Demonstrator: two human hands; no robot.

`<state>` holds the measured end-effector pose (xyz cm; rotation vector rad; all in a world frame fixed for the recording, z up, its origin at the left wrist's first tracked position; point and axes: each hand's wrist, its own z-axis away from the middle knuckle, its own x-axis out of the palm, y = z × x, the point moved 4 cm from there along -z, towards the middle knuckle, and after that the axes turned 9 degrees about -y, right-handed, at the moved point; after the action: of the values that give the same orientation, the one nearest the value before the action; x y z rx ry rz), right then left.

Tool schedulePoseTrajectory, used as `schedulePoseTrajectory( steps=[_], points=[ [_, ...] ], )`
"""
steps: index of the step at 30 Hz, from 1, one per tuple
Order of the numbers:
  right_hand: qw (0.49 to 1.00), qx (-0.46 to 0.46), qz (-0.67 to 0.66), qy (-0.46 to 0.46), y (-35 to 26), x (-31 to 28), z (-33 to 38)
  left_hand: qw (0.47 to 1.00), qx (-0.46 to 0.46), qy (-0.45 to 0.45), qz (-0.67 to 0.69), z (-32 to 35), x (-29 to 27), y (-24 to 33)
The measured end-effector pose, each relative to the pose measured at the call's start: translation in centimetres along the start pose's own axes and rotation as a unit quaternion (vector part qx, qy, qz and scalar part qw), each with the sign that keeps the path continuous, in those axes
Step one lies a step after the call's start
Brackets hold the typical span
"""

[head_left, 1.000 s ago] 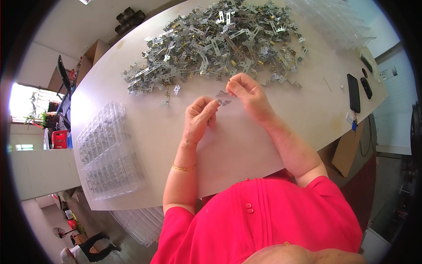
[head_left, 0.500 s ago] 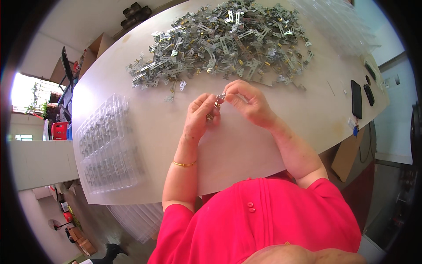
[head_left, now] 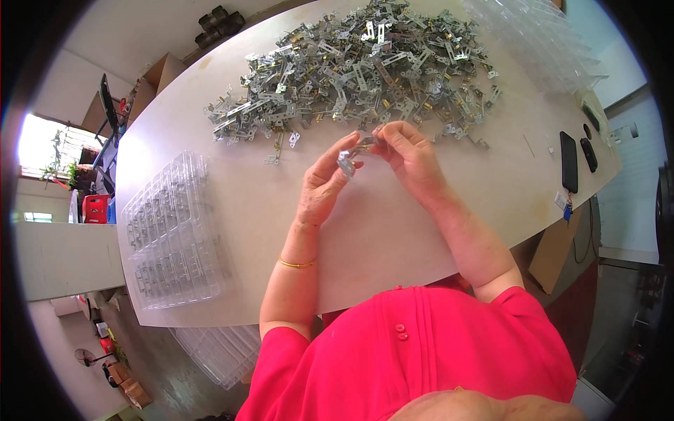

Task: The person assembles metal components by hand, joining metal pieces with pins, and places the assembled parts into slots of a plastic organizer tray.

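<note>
My L grip (head_left: 324, 186) is closed, fingertips pinching a small metal pc (head_left: 345, 164), bright silvery at that end & tilted, held above the surface (head_left: 379, 259). My R grip (head_left: 414, 160) is closed too, thumb & fingers pinched on the darker end, so the metal sits btwn both grips. Can't tell if it's 1 pc or 2 touching: it's blurred & my fingers hide part.

Both grips are abt mid-surface, btwn the near edge & a big heap of metal brackets (head_left: 358, 77), silvery w/ brassy bits, spreading twd the far edge. R fingertips are nr the heap's near side. A couple of loose brackets (head_left: 293, 139) lie just off its near L side.

By the L edge, nr the near L corner: clear plastic trays (head_left: 213, 279) w/ rows of silvery parts. At far R, nested clear trays (head_left: 540, 52). Twd the R corner: black phone (head_left: 569, 163), smaller dark gadget (head_left: 588, 154) just beside it, blue tag (head_left: 567, 212) at the near edge by the phone's lower end. A thin wire (head_left: 529, 145) lies btwn phone & heap.

Lower than the surface, past the near edge: stacked clear trays (head_left: 217, 354) on the L, cardboard (head_left: 554, 242) on the R. Gold bangle (head_left: 297, 264) on my L forearm.
</note>
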<state>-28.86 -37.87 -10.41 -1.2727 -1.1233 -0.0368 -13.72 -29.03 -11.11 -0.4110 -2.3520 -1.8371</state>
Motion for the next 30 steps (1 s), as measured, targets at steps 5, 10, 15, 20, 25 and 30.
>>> schedulePoseTrajectory(
  steps=[5, 10, 15, 20, 25, 30],
  points=[
    [0.996, 0.059, 0.071, -0.01, 1.2, 0.3, 0.3, 0.996, 0.023, 0.084, -0.007, 0.0, -1.0, -0.2],
    [0.958, -0.007, 0.286, -0.01, -0.1, 1.5, 0.6, 0.994, -0.028, 0.077, 0.066, 0.1, -0.5, 0.0],
    [0.949, 0.039, 0.312, -0.033, -0.4, 2.2, 1.2, 0.983, -0.116, 0.13, 0.066, 0.2, 0.3, 0.0],
    [0.947, 0.026, 0.319, -0.027, -0.5, 3.0, 1.4, 0.98, -0.108, 0.137, -0.092, 0.3, 0.2, 0.0],
    [0.944, 0.032, 0.326, -0.028, -0.6, 3.2, 1.6, 0.973, -0.101, 0.139, -0.156, 0.2, 0.5, 0.0],
    [0.932, 0.024, 0.36, -0.022, -0.5, 3.0, 1.5, 0.964, -0.09, 0.147, -0.203, 0.3, 0.3, 0.0]
  ],
)
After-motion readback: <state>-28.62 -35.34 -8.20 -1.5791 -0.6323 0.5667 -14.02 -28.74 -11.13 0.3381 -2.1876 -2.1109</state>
